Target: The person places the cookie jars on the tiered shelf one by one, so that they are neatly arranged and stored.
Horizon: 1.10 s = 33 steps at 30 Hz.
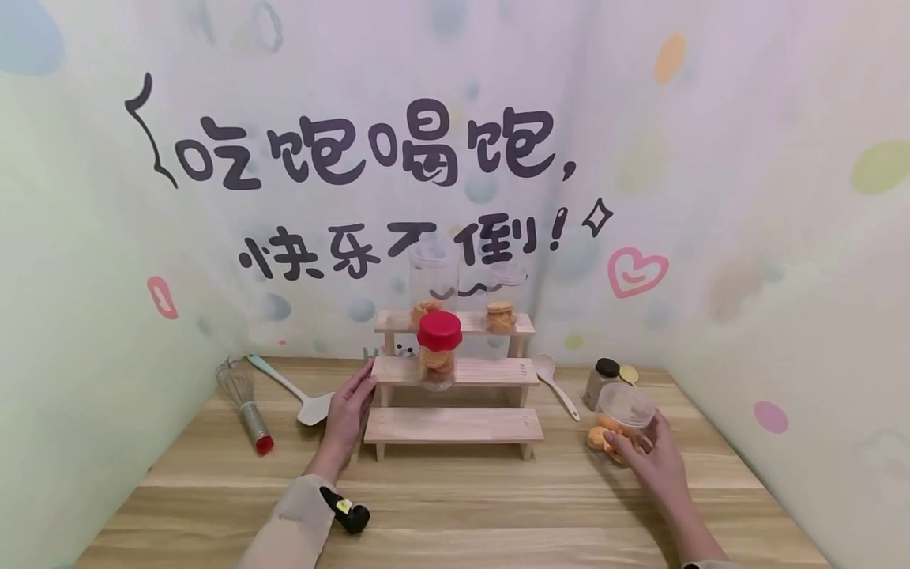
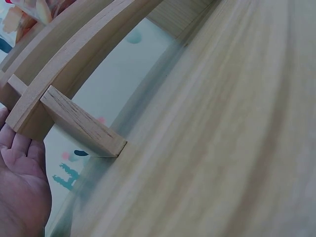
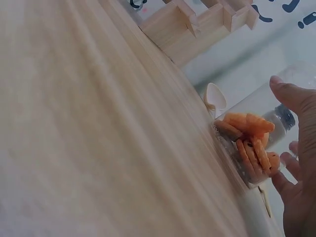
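Observation:
My left hand (image 1: 347, 415) touches the left end of a three-step wooden stand (image 1: 455, 425) at its middle step. In the left wrist view that hand's palm (image 2: 22, 195) lies beside the step's end, with the fingertips partly hidden. On the right, my right hand (image 1: 657, 462) holds a clear jar of orange-brown biscuits (image 1: 626, 407) between thumb and fingers. The right wrist view shows the biscuits (image 3: 252, 143) at the bottom of this jar, which stands on the table. A red-capped biscuit jar (image 1: 438, 352) stands on the middle step.
Two clear biscuit jars, one taller (image 1: 434, 284) and one shorter (image 1: 502, 304), occupy the top step. Left of the stand lie a whisk (image 1: 245, 407) and a spatula (image 1: 291, 391). To its right are a white spoon (image 1: 557, 386), a black-lidded jar (image 1: 603, 383) and a yellowish spoon (image 1: 629, 374).

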Available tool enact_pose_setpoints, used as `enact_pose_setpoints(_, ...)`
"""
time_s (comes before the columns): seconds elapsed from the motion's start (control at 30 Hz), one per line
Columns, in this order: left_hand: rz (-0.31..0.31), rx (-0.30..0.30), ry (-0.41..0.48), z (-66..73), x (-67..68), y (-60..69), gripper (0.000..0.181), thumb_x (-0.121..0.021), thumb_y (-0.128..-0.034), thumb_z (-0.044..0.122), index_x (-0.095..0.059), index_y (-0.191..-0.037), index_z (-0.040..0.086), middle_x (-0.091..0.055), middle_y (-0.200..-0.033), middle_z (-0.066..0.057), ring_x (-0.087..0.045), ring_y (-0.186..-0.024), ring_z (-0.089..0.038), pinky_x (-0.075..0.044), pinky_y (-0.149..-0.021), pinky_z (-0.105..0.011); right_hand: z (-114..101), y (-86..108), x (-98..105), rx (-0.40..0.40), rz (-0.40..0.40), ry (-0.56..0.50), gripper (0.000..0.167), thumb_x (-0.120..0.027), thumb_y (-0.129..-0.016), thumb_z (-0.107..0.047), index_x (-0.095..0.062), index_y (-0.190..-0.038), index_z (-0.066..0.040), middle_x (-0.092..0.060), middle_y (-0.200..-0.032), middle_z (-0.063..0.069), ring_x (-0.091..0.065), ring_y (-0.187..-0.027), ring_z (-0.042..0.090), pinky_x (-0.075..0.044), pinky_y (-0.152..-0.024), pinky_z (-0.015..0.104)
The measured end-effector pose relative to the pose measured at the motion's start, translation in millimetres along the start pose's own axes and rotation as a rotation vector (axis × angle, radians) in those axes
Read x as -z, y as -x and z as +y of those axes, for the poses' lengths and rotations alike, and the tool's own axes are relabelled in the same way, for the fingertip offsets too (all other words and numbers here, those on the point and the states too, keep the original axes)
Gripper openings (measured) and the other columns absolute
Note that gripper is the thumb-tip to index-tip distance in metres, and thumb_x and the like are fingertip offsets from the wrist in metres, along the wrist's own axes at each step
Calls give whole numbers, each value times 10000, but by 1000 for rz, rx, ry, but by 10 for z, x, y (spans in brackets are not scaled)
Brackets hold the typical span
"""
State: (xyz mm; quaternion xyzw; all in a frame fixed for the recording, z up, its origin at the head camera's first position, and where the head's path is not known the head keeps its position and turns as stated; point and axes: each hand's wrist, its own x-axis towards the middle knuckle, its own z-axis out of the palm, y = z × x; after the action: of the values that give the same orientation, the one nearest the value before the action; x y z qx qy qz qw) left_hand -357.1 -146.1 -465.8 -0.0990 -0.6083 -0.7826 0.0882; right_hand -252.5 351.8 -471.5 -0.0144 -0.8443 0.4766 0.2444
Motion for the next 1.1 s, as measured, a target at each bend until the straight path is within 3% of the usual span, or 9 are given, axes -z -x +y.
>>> enact_pose_setpoints(0.07, -4, -7, -5, 7, 4, -10, 504, -585, -1036, 240, -475, -1505, 90, -421, -1562, -18, -380, -1431, -170, -312, -1187, -361, -6, -4, -15, -14, -22, -9, 885, -801, -885, -285, -272, -1557, -59, -488, -1451, 225, -476, -1315, 343, -405, -979, 78)
enact_pose_setpoints(0.2, -12, -6, -13, 5, 16, -15, 515, -580, -1039, 249, -460, -1514, 89, -410, -1568, -9, -375, -1433, -157, -323, -1179, -331, -10, 2, -24, -47, -65, 34, 861, -785, -896, -327, -293, -1525, -8, -486, -1452, 262, -462, -1345, 381, -374, -955, 47)
enact_pose_setpoints(0.3, -7, -3, -12, -2, 22, -15, 519, -580, -1038, 250, -457, -1516, 91, -408, -1570, -10, -385, -1425, -145, -329, -1175, -323, -9, 4, -26, -65, -73, 58, 844, -780, -897, -354, -318, -1500, 13, -491, -1439, 293, -453, -1353, 414, -405, -1004, 122)
enact_pose_setpoints(0.43, 6, -10, -4, -14, 15, -26, 520, -582, -1036, 239, -457, -1513, 75, -407, -1572, -45, -408, -1407, -127, -328, -1177, -346, -4, 10, -31, -91, -54, 72, 828, -786, -884, -388, -359, -1480, -2, -527, -1412, 264, -481, -1333, 380, -425, -1024, 158)
enact_pose_setpoints(0.57, 8, -16, 1, -25, 3, -37, 519, -586, -1036, 240, -460, -1510, 70, -409, -1570, -63, -415, -1401, -121, -328, -1176, -364, 2, 40, -34, -104, -37, 68, 821, -795, -872, -403, -383, -1477, -31, -555, -1392, 221, -510, -1305, 335, -387, -922, 36)
enact_pose_setpoints(0.8, -25, -28, -25, -14, -10, -17, 530, -583, -1037, 279, -456, -1516, 93, -393, -1581, -22, -367, -1440, -161, -329, -1175, -339, -20, 92, -45, -92, 9, 48, 820, -813, -859, -381, -409, -1484, -35, -581, -1360, 228, -549, -1260, 333, -403, -877, 12)
enact_pose_setpoints(1.1, -20, -16, -16, -6, 11, -24, 515, -576, -1042, 250, -456, -1515, 89, -414, -1564, -20, -371, -1436, -163, -329, -1173, -323, -114, 134, -161, -33, 85, -39, 708, -860, -825, -251, -510, -1414, -74, -640, -1285, 187, -603, -1088, 35, -501, -836, 73)
